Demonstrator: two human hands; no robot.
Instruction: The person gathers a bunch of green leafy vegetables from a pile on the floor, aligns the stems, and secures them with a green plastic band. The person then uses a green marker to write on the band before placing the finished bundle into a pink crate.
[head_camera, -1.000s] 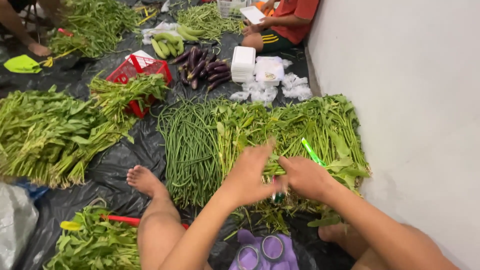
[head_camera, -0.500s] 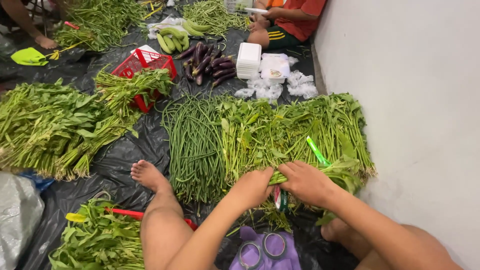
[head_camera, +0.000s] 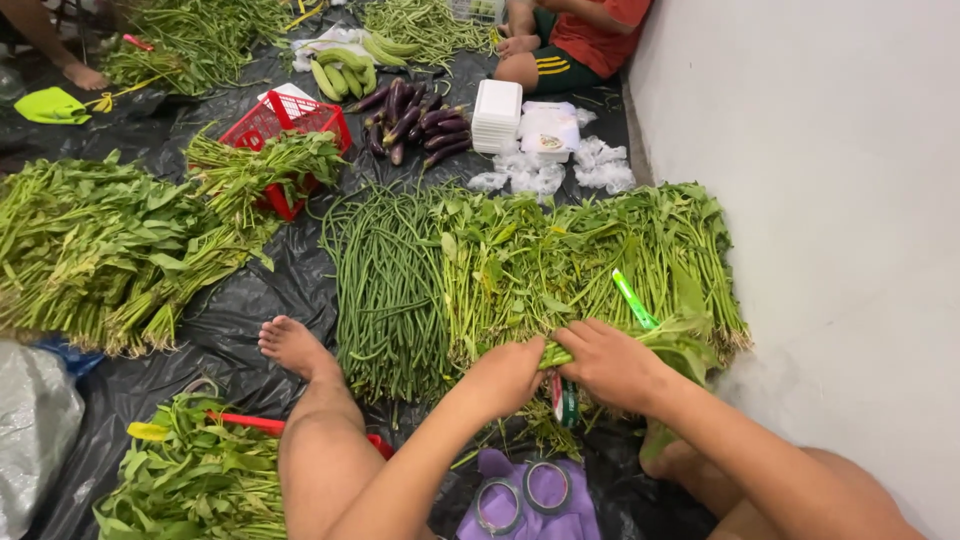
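Observation:
My left hand (head_camera: 505, 375) and my right hand (head_camera: 612, 362) meet over a bundle of leafy green stems (head_camera: 690, 335), and both are closed around it. A small roll of green and red tape (head_camera: 566, 400) hangs just under my hands, between them. A bright green strip of tape (head_camera: 634, 298) lies on the greens just beyond my right hand. The bundle rests at the near edge of a wide bed of leafy greens (head_camera: 560, 255). My bare left leg and foot (head_camera: 292, 345) stretch out to the left of my hands.
Long beans (head_camera: 385, 280) lie left of the greens on black plastic sheeting (head_camera: 250, 300). Beyond are a red basket (head_camera: 295, 120), aubergines (head_camera: 415, 125), white foam boxes (head_camera: 497, 115) and another seated person (head_camera: 580, 40). A purple cloth with two tape rings (head_camera: 525, 495) lies near me. A white wall (head_camera: 820, 200) is on the right.
My left hand, spread open a second ago, has closed on the bundle beside my right hand. Both hands have drawn in towards me.

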